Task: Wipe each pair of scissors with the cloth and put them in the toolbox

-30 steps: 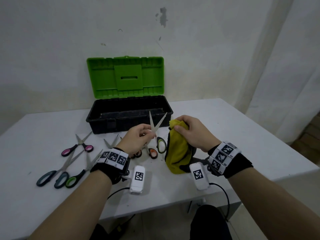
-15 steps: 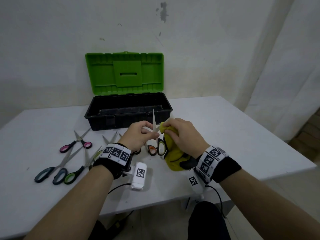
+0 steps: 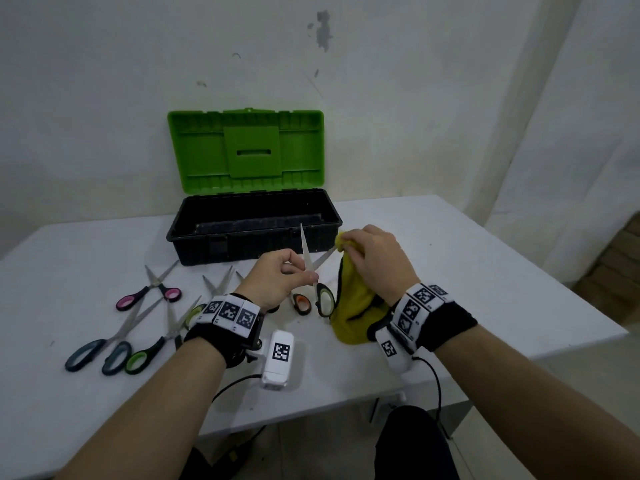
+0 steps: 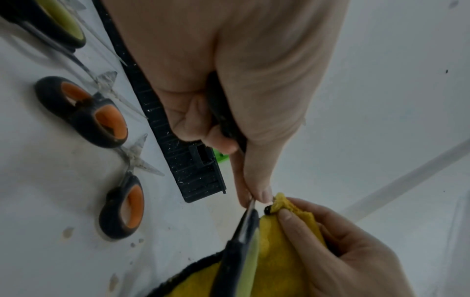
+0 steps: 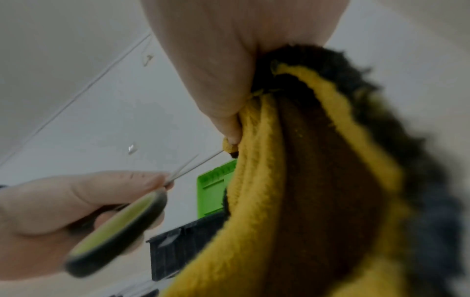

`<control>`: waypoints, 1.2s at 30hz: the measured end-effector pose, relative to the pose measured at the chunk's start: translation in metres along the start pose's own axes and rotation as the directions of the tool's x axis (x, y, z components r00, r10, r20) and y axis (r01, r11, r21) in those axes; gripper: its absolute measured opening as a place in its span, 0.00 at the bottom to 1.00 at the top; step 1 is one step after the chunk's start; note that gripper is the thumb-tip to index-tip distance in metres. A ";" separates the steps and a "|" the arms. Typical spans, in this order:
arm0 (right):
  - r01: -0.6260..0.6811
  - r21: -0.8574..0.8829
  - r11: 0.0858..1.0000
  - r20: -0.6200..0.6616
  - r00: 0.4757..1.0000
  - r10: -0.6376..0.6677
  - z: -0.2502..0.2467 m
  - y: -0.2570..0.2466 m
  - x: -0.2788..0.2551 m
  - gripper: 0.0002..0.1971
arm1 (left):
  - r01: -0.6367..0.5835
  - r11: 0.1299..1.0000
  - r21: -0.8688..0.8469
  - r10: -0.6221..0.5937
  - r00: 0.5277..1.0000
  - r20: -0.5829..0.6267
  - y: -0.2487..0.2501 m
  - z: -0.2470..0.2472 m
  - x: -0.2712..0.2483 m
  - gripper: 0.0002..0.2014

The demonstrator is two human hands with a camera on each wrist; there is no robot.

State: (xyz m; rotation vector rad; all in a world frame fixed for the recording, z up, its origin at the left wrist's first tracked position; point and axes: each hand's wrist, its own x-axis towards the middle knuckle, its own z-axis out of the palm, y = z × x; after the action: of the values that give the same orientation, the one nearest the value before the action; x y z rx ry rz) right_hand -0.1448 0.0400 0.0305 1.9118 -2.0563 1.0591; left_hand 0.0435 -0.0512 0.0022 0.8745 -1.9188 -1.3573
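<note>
Steel blades of the green-handled scissors [image 3: 313,271] stood splayed above the table [image 3: 485,271], held at the pivot between the curled thumb and fingers of the left hand [image 3: 277,282]. The right hand [image 3: 375,261] pinched the yellow cloth [image 3: 353,306] around the tip of one blade, so the wipe appeared to be in progress. The black toolbox [image 3: 254,226], lid up, showed no scissors inside as far as could be seen. Several pairs lay untouched on the table: pink-handled scissors [image 3: 149,292], grey-handled scissors [image 3: 100,348], orange-handled scissors [image 4: 101,122]. By this judgement nearly all of the task remained.
</note>
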 end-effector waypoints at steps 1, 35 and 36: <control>0.038 0.015 0.999 0.003 0.999 -0.038 -0.001 -0.002 -0.001 0.08 | 0.005 1.000 -0.009 -0.005 1.000 -0.003 0.000 0.001 0.000 0.12; 0.190 0.039 0.981 -0.015 0.982 -0.190 0.006 0.007 -0.010 0.09 | 0.070 0.990 -0.124 -0.060 0.994 0.088 0.022 0.004 -0.007 0.12; 0.125 0.044 0.991 -0.041 0.992 -0.123 0.003 0.012 -0.006 0.08 | 0.071 0.991 -0.113 -0.061 0.994 0.092 0.021 0.002 -0.008 0.12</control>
State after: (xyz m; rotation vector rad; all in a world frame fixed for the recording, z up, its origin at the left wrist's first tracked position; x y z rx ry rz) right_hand -0.1535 0.0430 0.0204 1.9964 -1.8811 1.1148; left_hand 0.0429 -0.0384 0.0212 0.8403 -1.8700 -1.5532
